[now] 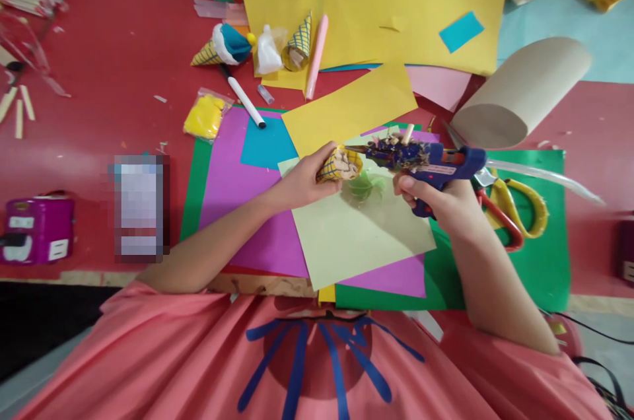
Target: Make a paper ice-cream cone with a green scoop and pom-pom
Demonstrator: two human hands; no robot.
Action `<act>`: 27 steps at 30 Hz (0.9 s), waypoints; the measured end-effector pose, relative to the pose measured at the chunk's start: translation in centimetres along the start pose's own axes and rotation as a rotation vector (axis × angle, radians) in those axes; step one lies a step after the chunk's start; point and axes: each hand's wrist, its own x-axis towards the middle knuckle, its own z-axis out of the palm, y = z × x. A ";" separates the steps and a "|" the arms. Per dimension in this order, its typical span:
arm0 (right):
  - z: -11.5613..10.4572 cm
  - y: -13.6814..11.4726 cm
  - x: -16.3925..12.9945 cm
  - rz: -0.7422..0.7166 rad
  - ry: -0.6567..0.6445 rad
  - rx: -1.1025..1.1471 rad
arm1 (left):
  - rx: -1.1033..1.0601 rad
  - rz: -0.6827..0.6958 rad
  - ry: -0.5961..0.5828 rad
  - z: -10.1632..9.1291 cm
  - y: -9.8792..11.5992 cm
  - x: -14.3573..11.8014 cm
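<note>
Beside the glue gun [430, 166] (right hand [440, 199]), scissors [510, 209].

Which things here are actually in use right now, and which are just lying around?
In use:
left hand holding paper cone
right hand holding glue gun

Lying about:
scissors
cardboard roll
marker
finished cones
yellow clay bag

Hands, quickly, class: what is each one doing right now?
Left hand: closed around a small paper cone.
Right hand: closed on the blue glue gun.
</note>
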 end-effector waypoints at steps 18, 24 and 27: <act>0.7 0.1 -0.2 -0.026 -0.005 -0.037 | 0.016 -0.055 -0.029 0.0 0.5 -0.2; 0.9 0.0 -0.2 -0.014 -0.019 -0.009 | 0.031 -0.031 -0.046 -0.1 0.7 -0.2; 1.0 -0.2 -0.3 -0.004 -0.029 0.004 | 0.035 -0.021 -0.054 -0.1 0.8 -0.1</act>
